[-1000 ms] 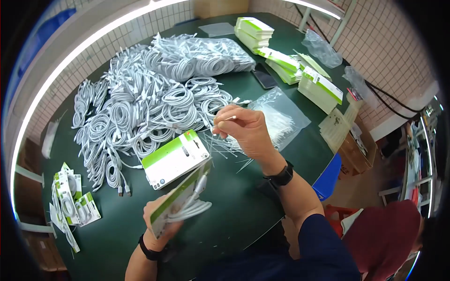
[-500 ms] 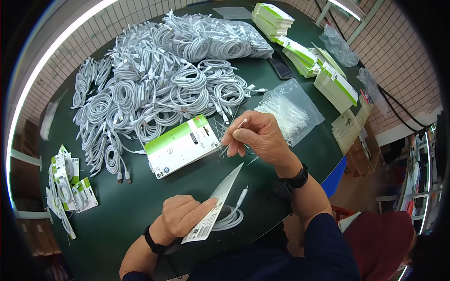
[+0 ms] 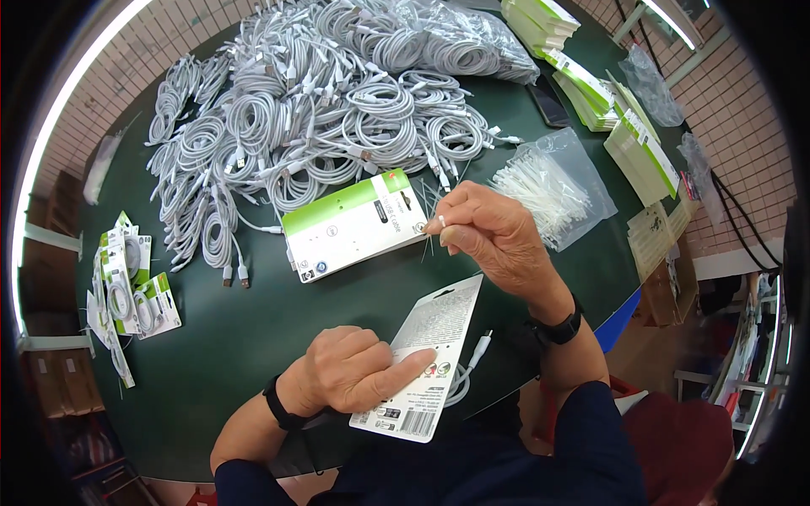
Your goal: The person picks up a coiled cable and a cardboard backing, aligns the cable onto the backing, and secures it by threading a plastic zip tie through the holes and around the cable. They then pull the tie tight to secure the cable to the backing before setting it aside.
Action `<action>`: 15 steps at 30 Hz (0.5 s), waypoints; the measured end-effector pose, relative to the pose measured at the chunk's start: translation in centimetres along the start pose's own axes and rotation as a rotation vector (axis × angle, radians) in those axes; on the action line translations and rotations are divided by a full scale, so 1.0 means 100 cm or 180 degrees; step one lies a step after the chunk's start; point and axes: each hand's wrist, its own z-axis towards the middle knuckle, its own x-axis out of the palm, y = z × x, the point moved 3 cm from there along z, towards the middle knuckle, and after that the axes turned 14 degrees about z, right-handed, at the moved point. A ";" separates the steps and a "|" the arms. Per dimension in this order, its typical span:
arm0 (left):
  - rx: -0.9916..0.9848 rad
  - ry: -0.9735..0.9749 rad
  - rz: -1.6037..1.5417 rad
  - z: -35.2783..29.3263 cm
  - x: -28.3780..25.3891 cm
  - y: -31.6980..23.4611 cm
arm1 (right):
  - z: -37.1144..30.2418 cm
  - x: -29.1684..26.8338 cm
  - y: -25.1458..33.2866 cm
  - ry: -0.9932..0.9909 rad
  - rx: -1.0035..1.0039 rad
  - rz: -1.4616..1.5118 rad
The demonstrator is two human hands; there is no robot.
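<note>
My left hand (image 3: pixel 348 368) grips a white packaging card (image 3: pixel 443 325), its printed back with a barcode turned up and the index finger lying across it. A coiled light-grey USB cable (image 3: pixel 461 381) shows from behind the card's right side. Above the card, my right hand (image 3: pixel 498 240) pinches a small white cable tie (image 3: pixel 441 221) between thumb and fingertips; only its head shows clearly. Just left of that hand lies a stack of green-and-white cards (image 3: pixel 348 226). Several loose cable ties (image 3: pixel 429 196) lie beside the stack.
A big heap of coiled grey cables (image 3: pixel 261 126) covers the far side of the green table (image 3: pixel 211 363). To the right are a clear bag of cable ties (image 3: pixel 548 190), a phone (image 3: pixel 548 103) and more card stacks (image 3: pixel 641 156). Carded cables (image 3: pixel 126 287) lie far left.
The card in my left hand has turned so its printed back faces up more, covering more of the cable. My right hand still pinches the cable tie. The whole view has shifted.
</note>
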 end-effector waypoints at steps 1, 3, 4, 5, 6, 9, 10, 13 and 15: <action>0.0030 0.0002 0.0013 0.001 0.000 0.001 | 0.000 0.000 0.002 0.0032 -0.0213 -0.0115; 0.0028 0.0031 0.0086 0.003 -0.005 -0.001 | 0.000 0.009 0.014 -0.0012 -0.0089 0.0142; 0.0146 -0.0005 0.0193 0.003 -0.006 -0.003 | 0.000 0.011 0.020 -0.0088 -0.0061 0.0298; 0.0036 0.0061 0.0130 0.005 -0.005 -0.002 | 0.000 0.012 0.025 -0.0086 0.0056 0.0380; 0.0131 -0.0044 0.0164 0.006 -0.005 -0.004 | -0.002 0.012 0.033 0.0045 -0.0209 0.0373; 0.0135 -0.0095 0.0210 0.005 -0.005 -0.009 | -0.001 0.016 0.039 0.0331 -0.0467 0.0519; 0.0132 -0.0105 0.0225 0.006 -0.005 -0.010 | -0.002 0.018 0.040 0.0477 -0.0513 0.0576; 0.0169 -0.0208 0.0224 0.009 0.000 -0.010 | -0.008 0.019 0.041 0.0667 -0.0365 0.0716; 0.0302 -0.0457 0.0228 0.011 0.001 -0.010 | -0.010 0.020 0.043 0.0759 -0.0309 0.0781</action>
